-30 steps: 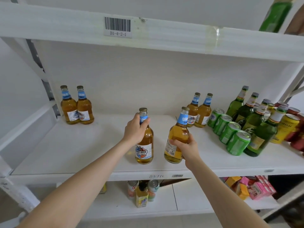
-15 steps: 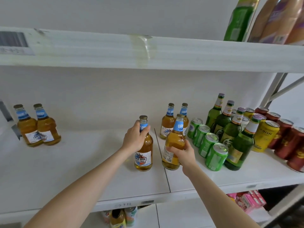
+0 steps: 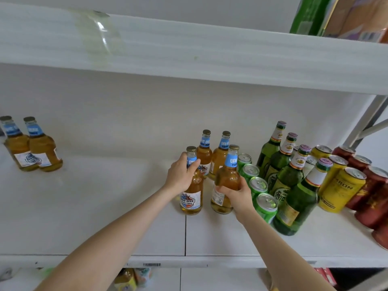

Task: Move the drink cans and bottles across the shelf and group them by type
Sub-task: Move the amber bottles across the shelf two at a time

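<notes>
Head view: the left hand point(image 3: 181, 175) grasps the neck of an amber beer bottle point(image 3: 191, 199), filled with golden liquid, upright over the shelf point(image 3: 94, 206) seam. The right hand point(image 3: 238, 195) wraps the body of a second amber bottle point(image 3: 227, 175), tilted slightly, just beside the green cans point(image 3: 258, 184). Two matching bottles point(image 3: 204, 153) stand right behind; another pair point(image 3: 42, 148) sits well apart at far left, with bare shelf between. At the right end green glass bottles point(image 3: 294, 179), yellow cans point(image 3: 342, 190) and red cans point(image 3: 369, 198) crowd together, the nearest red ones close to the front edge

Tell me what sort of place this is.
Probably a shop or stockroom: white tiered shelving with a barcode tag on its front edge, amber beer bottles, green bottles and cans standing in groups, packaged goods on the shelf above.
</notes>
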{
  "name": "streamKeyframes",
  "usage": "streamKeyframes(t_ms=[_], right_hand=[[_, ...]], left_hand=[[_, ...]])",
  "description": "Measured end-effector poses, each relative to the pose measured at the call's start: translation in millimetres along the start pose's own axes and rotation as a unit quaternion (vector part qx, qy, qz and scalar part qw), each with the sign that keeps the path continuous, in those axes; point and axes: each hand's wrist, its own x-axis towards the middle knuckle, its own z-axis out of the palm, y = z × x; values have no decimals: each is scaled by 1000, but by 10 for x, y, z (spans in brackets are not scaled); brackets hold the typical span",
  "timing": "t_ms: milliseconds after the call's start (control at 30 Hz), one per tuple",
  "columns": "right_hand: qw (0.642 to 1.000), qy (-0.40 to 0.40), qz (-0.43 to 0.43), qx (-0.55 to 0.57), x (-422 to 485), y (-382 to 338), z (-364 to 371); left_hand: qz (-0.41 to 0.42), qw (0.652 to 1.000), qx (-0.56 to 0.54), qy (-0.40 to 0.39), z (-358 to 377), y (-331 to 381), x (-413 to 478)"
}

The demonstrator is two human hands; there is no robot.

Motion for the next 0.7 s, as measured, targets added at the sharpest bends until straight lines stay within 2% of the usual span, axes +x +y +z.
streamKeyframes(t_ms=[367, 700], right_hand=[[999, 31, -22, 21, 496, 75, 12], [999, 10, -38, 11, 643, 219, 75]], left_hand=[[26, 1000, -3, -7, 372, -70, 482], [41, 999, -7, -19, 446, -138, 595]])
